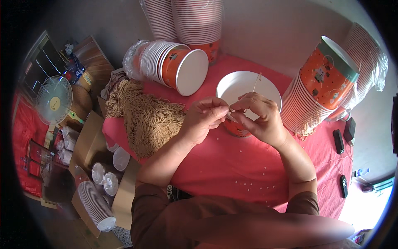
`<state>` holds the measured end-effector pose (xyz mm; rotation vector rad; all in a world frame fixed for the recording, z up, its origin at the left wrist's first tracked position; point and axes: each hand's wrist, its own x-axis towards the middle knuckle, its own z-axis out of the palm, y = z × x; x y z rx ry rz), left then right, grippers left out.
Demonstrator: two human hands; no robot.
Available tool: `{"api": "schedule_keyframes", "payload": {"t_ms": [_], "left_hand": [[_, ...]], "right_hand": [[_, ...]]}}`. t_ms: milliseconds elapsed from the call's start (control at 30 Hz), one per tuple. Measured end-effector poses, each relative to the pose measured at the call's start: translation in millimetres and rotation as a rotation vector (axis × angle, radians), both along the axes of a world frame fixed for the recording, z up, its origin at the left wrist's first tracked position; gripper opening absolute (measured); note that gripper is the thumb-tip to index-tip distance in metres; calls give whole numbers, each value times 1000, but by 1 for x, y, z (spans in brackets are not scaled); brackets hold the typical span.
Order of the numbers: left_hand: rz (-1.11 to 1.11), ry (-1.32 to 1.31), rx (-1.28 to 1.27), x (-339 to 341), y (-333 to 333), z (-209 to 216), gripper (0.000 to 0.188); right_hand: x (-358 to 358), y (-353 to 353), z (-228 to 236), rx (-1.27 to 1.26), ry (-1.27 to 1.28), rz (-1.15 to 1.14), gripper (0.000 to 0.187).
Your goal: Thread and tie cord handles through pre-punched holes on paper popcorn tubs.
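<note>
My left hand (206,116) and my right hand (262,117) meet above the table, thumbs and fingertips pinched together. Between them is a thin tan cord, largely hidden by the fingers. A thin end of cord (257,79) sticks up beyond my right hand. Just behind and below the hands stands an orange paper bucket (238,129) with a white inside, its mouth facing up. To the left of my left hand, a thick heap of tan cords (143,118) lies across the table's edge.
Nested paper buckets (172,66) lie behind the heap; a tall stack (197,20) stands at the back. More buckets (309,99) rise at right, near black devices (338,141). White specks dot the red tablecloth (232,166). A cardboard box (89,143) and a fan (54,101) are at left.
</note>
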<state>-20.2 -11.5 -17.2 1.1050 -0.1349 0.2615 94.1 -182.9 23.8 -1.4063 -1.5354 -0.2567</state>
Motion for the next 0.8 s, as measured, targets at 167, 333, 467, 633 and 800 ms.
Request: {"api": "schedule_keyframes", "payload": {"t_ms": [167,333,467,633,800], "left_hand": [[81,-22,134,-2,-5,2,12],[182,-70,285,-3,-9,5,13],[238,-68,382,-3,-8,4,12],[321,-114,480,-2,-13,6,10],[365,-133,548,-4,-12,9,8]], "right_hand": [[2,0,-5,29,6,-24,19],[4,-2,0,39,-179,-105,18],[5,-4,1,-5,-292,-149,20],[2,-5,4,-29,-400,-191,19],[4,-9,6,-92,-485,-212,21]]}}
